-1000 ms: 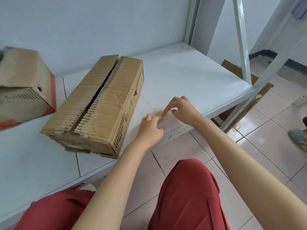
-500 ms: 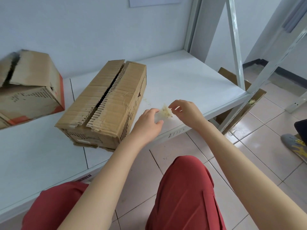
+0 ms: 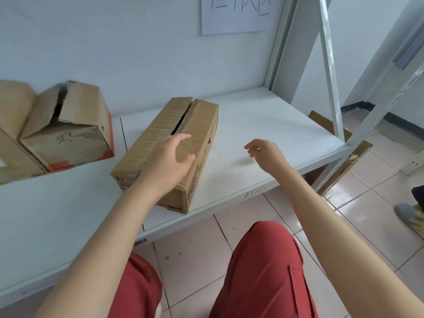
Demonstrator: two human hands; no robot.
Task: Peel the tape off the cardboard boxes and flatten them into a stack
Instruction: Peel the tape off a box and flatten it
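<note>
left hand [image 3: 168, 161] is spread wide over the near half of the long box [image 3: 144, 148], fingers fairly straight and thumb out toward the box's right edge. from my seat i can't tell whether the palm rests on the cardboard or hangs just above it, but it grips nothing. right hand [image 3: 265, 154] floats above the shelf [image 3: 275, 120], well right of that box, fingers loosely curled, with nothing i can make out between them. just below its fingertips a small pale scrap of tape [image 3: 246, 160] lies on the shelf (blurry, so i'm going by colour alone).

the long box lies slantwise on the shelf, its near corner at the front edge. its top flaps meet along a dark open slit, and the right flap's edge is ragged with bare corrugation. to the left, apart from it, a second box [image 3: 68, 134] with red-orange corners sits tilted, top flaps gaping. it touches a slab of cardboard [image 3: 13, 115] at the frame's left edge.

on the wall above hangs a sheet of paper [image 3: 231, 17] with handwriting i can't read. past the shelf's right end, behind a grey metal post [image 3: 330, 72], flattened cardboard [image 3: 360, 150] sits low over the tiled floor [image 3: 195, 249]. the wearer's red trousers [image 3: 263, 271] fill the bottom, and a grey-and-yellow shoe [image 3: 409, 215] shows at far right.
</note>
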